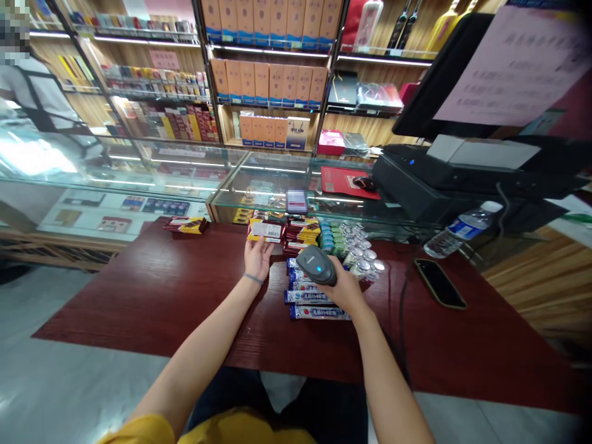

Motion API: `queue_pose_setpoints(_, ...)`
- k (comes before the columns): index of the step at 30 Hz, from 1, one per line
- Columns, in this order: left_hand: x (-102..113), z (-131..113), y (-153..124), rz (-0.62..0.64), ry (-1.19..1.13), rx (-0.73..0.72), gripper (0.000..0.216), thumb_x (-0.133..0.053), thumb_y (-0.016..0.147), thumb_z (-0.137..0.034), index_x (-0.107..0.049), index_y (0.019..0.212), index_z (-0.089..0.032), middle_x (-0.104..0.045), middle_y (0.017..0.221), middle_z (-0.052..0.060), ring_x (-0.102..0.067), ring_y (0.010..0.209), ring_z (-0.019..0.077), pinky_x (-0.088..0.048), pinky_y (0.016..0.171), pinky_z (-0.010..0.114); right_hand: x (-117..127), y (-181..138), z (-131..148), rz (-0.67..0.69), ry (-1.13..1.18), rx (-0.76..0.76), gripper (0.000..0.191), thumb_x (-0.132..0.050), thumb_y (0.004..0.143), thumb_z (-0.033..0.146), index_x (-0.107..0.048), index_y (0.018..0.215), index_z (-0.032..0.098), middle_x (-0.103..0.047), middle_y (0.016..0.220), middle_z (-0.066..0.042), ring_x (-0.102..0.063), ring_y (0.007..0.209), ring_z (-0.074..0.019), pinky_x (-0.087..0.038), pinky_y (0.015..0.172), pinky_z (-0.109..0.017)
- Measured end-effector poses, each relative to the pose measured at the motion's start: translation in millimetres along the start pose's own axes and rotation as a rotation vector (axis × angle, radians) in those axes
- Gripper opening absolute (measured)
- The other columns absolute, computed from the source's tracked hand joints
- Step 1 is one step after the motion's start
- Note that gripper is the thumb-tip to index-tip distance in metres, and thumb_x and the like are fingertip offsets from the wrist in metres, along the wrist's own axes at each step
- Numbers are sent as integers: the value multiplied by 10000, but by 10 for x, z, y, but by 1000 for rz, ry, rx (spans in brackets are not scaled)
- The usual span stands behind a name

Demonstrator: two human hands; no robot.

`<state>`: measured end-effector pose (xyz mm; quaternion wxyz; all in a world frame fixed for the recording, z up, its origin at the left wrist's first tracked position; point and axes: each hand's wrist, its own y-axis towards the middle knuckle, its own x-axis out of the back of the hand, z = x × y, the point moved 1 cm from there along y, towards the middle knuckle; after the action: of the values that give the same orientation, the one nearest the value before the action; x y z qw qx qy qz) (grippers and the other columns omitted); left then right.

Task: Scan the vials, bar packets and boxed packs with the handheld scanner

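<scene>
My left hand (258, 259) is closed on a red and yellow snack packet (267, 230), its white label and barcode facing me. In my right hand (346, 287) is a dark barcode scanner (316, 265) with a blue light, its head tilted toward the packet. Under and beside the scanner lie several blue and white snack sticks (319, 312). Behind them are a stack of red and yellow packets (303, 232), blue and green rolls (333, 237) and silver-topped cylinders (363, 253). More red and yellow packets (185, 225) rest at the table's far left.
A phone (441, 283) and a water bottle (462, 230) are on the right of the red-brown table (152, 296). The scanner's cable (403, 314) runs nearby. Behind stand a glass counter (272, 172), a monitor (444, 74) and a mouse (364, 183). A person (44, 98) is at far left.
</scene>
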<state>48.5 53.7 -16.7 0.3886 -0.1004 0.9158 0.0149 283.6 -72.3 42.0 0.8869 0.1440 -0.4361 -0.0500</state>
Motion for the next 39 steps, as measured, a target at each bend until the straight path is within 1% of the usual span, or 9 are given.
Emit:
queue_pose_setpoints(3,16,13,13,27,27,-37,244,-769,851,-294,-595,1022,-284,-722,1121,14,-705,1044,144,-556,1031,411,-17,-5,-2,39,-32,51,443,-726,766,330,-642,1197,266,-803,900,-59,-782,863,-339,-518,656,-312)
queue_pose_setpoints(7,-1,-1,3,40,21,-41,198,-746,871,-273,-598,1003,-286,-718,1126,11,-694,1075,142,-542,1056,414,-17,-11,-18,42,-22,48,438,-721,762,331,-658,1186,242,-808,938,-91,-780,920,-365,-530,690,-333)
queue_pose_setpoints(13,-55,-64,-35,-35,-123,43,269,-795,812,-179,-607,993,-242,-737,979,-9,-709,902,117,-557,987,372,1,-9,-44,28,48,-12,515,-731,743,321,-609,1239,253,-797,902,-60,-778,851,-319,-526,676,-302)
queue_pose_setpoints(16,-69,-85,-48,-48,-149,50,245,-796,804,-158,-615,958,-218,-730,930,-11,-702,855,109,-553,978,362,-8,-11,-89,15,40,-30,548,-732,748,358,-594,1267,250,-784,857,-58,-777,828,-326,-517,652,-301)
queue_pose_setpoints(24,-89,-271,59,-122,-13,-68,310,-858,738,-270,-691,986,-186,-741,982,43,-699,869,132,-568,889,321,-46,7,-243,-61,173,-77,478,-734,739,400,-622,1183,266,-785,872,-38,-764,870,-298,-571,731,-334)
queue_pose_setpoints(27,-42,-435,169,-124,105,-152,398,-876,704,-341,-720,1027,-168,-750,1035,77,-708,888,161,-580,834,314,-64,6,-277,-81,203,-89,492,-733,742,417,-628,1195,257,-788,887,-37,-758,858,-287,-583,755,-352)
queue_pose_setpoints(30,96,-678,306,-131,278,-278,427,-844,724,-391,-739,1064,-155,-761,1053,93,-718,887,185,-588,803,317,-76,7,-316,-115,214,-78,509,-739,742,422,-638,1209,247,-793,904,-43,-756,862,-280,-589,780,-359)
queue_pose_setpoints(36,577,-1427,582,-170,826,-658,279,-706,831,-335,-766,1043,-163,-782,1022,76,-718,983,215,-553,956,354,-86,21,-397,-158,216,-46,526,-751,725,431,-667,1202,225,-799,924,-66,-763,866,-285,-603,788,-366)
queue_pose_setpoints(39,827,-1816,683,-211,1089,-761,271,-657,876,-341,-760,1070,-182,-778,1019,61,-715,967,210,-562,915,336,-80,1,-383,-180,206,-52,522,-746,732,438,-675,1197,213,-800,914,-75,-762,834,-286,-610,777,-379)
